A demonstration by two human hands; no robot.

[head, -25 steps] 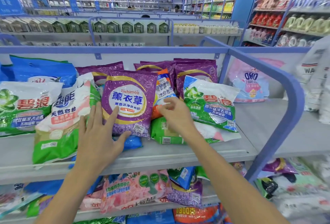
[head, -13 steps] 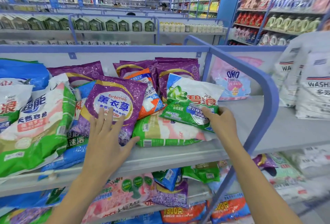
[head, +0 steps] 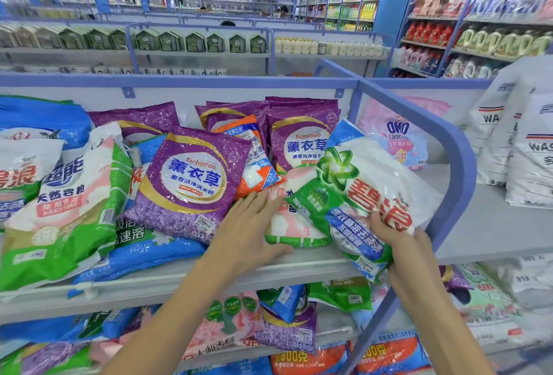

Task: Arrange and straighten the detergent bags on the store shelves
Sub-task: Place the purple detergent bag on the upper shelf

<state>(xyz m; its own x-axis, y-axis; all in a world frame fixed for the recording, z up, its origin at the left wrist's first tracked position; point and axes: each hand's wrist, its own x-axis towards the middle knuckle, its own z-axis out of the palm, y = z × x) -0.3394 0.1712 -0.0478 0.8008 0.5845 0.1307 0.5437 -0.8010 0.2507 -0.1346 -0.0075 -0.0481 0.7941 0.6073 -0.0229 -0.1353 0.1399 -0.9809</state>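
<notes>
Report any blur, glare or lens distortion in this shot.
Head view: even, bright light; wide-angle lens bows the blue shelf rail; far shelves at the right are smeared; faint sheen on the purple bag; print on the green-and-white bag reads sharp.

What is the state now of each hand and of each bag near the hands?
green-white bag: tilted, lower end over the shelf edge.
pink bag: lying flat on the shelf.
front purple bag: leaning back.
orange bag: tilted, partly covered.
left hand: flat on the pink bag.
right hand: grips the green-white bag.
</notes>
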